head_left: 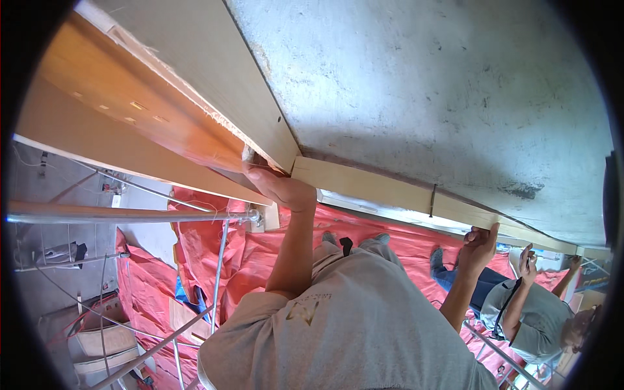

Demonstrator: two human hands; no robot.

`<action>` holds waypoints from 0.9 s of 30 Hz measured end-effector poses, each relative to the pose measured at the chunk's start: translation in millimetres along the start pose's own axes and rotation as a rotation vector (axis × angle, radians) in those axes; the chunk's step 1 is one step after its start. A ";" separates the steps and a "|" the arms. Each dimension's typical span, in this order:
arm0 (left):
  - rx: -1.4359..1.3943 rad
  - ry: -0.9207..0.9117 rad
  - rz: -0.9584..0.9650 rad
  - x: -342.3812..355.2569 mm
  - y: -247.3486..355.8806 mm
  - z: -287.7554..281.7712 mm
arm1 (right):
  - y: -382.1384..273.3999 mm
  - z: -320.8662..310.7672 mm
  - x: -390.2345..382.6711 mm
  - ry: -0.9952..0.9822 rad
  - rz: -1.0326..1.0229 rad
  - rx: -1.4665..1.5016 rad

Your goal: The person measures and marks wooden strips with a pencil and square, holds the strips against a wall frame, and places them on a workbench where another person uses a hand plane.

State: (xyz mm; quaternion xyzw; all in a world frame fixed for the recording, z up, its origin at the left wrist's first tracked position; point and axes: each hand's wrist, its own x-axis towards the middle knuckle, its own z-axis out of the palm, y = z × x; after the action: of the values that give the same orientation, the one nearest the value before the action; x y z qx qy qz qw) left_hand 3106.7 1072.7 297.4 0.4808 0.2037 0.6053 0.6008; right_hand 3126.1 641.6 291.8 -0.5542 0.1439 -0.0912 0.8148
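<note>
Overhead, a long pale wooden strip (377,186) runs along the edge of a grey, scuffed ceiling surface (416,71). Its left end meets a beige wooden board (214,71) with a rough, splintered edge. My left hand (283,186) is raised to that corner, its fingers hooked round the board's edge and partly hidden. Farther right, my right hand (479,249) reaches up to the strip's lower edge with its fingers bent against it; their tips are hard to make out. A dark band (433,200) crosses the strip between my hands.
At the right, a co-worker (536,318) in a grey shirt raises both hands toward the strip's far end, one holding a small pen-like thing. Metal scaffold pipes (130,212) cross the left side. Red sheeting (260,244) covers the floor below. An orange-brown panel (136,107) hangs at upper left.
</note>
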 end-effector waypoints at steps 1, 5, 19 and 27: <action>0.005 -0.007 0.033 0.8 -1.1 -1.3 | 1.2 -0.2 0.8 -0.005 0.001 -0.005; 0.129 0.009 0.174 4.7 -12.4 0.2 | -3.6 6.4 -0.9 -0.007 -0.007 0.023; -0.020 -0.203 -0.137 -17.2 21.8 -66.9 | 0.8 -8.5 -23.9 -0.042 0.083 0.051; 0.261 -0.507 -0.355 -24.6 -15.8 -82.0 | 53.5 -88.6 -38.4 0.095 0.137 0.120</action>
State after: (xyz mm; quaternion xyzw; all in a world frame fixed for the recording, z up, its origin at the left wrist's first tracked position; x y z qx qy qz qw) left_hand 3042.8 1080.1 238.7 0.6459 0.2043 0.3212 0.6617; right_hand 3059.6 595.5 216.7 -0.4885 0.2142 -0.0697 0.8430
